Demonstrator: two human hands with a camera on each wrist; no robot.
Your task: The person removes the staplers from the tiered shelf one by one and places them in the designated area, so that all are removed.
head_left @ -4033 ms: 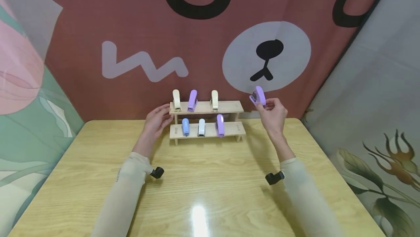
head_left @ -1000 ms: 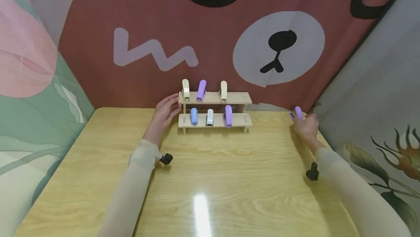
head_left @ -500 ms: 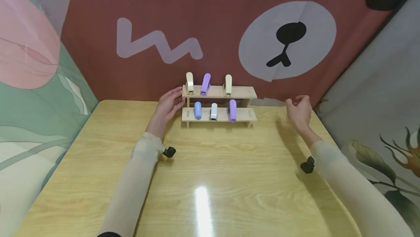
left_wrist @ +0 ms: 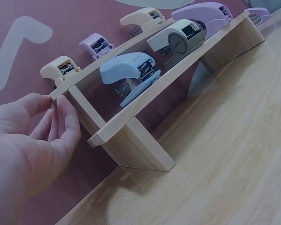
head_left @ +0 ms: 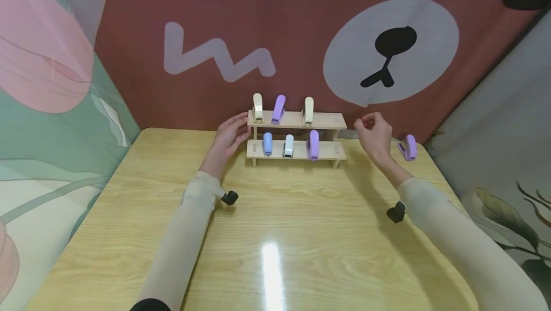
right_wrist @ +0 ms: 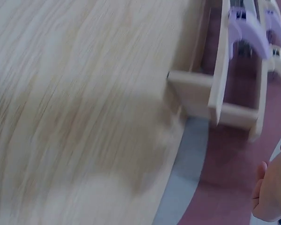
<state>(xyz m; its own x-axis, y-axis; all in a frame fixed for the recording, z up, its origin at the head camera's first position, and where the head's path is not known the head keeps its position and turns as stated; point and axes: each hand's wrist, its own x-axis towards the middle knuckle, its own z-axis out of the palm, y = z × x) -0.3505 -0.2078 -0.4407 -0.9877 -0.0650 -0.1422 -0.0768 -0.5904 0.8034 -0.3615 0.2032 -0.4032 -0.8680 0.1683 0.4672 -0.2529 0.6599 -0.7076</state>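
We see the left hand (head_left: pixel 230 136) pinching the wooden rack (left_wrist: pixel 147 147) by the end nearest it, thumb and index finger on the corner of the upper shelf (head_left: pixel 329 119). The right hand (head_left: pixel 375 138) holds nothing that we can make out; its fingers are loosely bent, and it is raised above the table, just beyond the rack's far end from the left hand's pinch.

Closest to that pinch on the upper shelf we find a cream stapler (head_left: pixel 258 108), then, moving away from it, an upper purple stapler (head_left: pixel 279 109) and, after a wider gap, a second cream stapler (head_left: pixel 308 111). On the lower shelf (head_left: pixel 331 150), below and in front of the pinch, we count a blue stapler (head_left: pixel 268 144) nearest the fingers, a white stapler (head_left: pixel 289 146) next, and a lower purple stapler (head_left: pixel 314 145) farthest along.

On the right hand's outer side, near it but apart, we see a loose purple stapler (head_left: pixel 411 148) on the table (head_left: pixel 232 253), close to the back corner. Below each hand, a small black camera sits at the wrist, by a pale sleeve (head_left: pixel 178 239). Behind both hands we have a reddish-brown backdrop (head_left: pixel 297 52) printed with a cartoon muzzle.
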